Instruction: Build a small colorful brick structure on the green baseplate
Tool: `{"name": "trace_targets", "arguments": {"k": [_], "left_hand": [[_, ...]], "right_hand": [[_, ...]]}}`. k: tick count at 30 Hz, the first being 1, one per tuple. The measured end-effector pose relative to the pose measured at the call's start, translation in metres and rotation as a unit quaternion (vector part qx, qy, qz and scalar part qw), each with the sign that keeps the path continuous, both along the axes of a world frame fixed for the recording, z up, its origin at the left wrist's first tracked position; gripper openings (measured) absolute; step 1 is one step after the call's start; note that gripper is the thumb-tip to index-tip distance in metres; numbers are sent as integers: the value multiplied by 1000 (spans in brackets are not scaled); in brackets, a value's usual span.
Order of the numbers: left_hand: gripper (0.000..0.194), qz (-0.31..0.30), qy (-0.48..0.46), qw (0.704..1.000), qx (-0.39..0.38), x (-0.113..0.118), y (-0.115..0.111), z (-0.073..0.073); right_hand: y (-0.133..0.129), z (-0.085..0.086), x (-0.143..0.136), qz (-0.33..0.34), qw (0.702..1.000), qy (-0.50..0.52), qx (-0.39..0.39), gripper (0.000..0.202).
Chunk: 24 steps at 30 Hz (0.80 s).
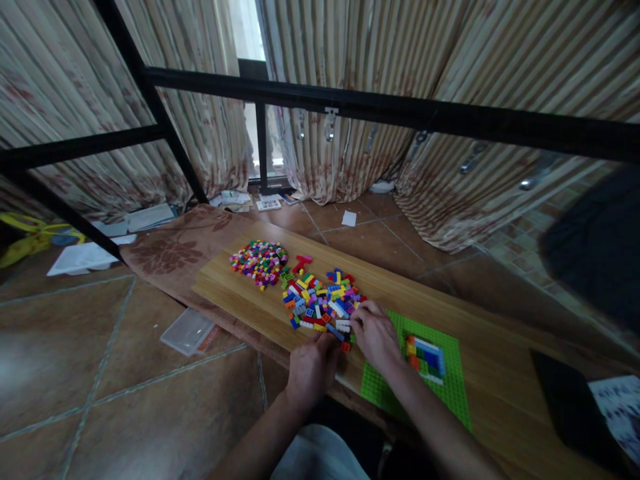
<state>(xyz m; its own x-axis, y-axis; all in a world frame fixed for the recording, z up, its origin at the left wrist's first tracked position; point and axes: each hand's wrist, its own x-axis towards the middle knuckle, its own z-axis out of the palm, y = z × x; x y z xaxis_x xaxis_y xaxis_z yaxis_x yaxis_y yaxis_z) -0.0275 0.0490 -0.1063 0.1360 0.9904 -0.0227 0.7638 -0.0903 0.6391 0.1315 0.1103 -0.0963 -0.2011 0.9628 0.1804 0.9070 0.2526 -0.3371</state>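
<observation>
On the long wooden worktop (500, 393), a person is working with both bare hands at a spread heap of toy bricks (313, 300) in many colours. The right hand (376, 333) is at the right edge of this heap, with its fingers bent together; a white brick (343, 325) lies directly at the fingertips, but I cannot tell whether the fingers grasp it or only touch it. The left hand (313, 368) is at the near edge of the heap, its fingers curled and pointing to the bricks; what is inside them is hidden, so I cannot tell if it holds something. An orange brick (345, 347) lies between the two hands. Farther to the left there is a second, rounder pile of smaller pieces (259, 263), and beside it, at the far side, are a few red and pink bricks (303, 262). To the right of the heap lies a green baseplate (453, 393), partly covered by the right forearm, and on it stands a low build (430, 358) with blue, white, orange and green parts. On the tiled floor (150, 400), near the worktop, lies a clear plastic lid (187, 331).
</observation>
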Motion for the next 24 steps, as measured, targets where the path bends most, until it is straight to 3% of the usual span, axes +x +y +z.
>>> {"name": "trace_targets", "arguments": {"k": [4,11,15,20,24], "left_hand": [[18,0,0,1000,-5,1,0,1],[17,7,-5,1000,-14,0,2,-2],[18,8,-16,1000,-10,0,2,-3],[17,8,-21,1000,-18,-1,2,-3],[16,4,-13,1000,-24,-1,3,-2]], "right_hand": [[21,5,-6,4,1000,21,12,20],[54,2,-22,26,999,-38,-10,30],[57,2,-21,27,999,-26,-33,34],[54,2,-18,34,998,-20,-49,8],[55,3,-20,26,999,-23,-29,16]]}}
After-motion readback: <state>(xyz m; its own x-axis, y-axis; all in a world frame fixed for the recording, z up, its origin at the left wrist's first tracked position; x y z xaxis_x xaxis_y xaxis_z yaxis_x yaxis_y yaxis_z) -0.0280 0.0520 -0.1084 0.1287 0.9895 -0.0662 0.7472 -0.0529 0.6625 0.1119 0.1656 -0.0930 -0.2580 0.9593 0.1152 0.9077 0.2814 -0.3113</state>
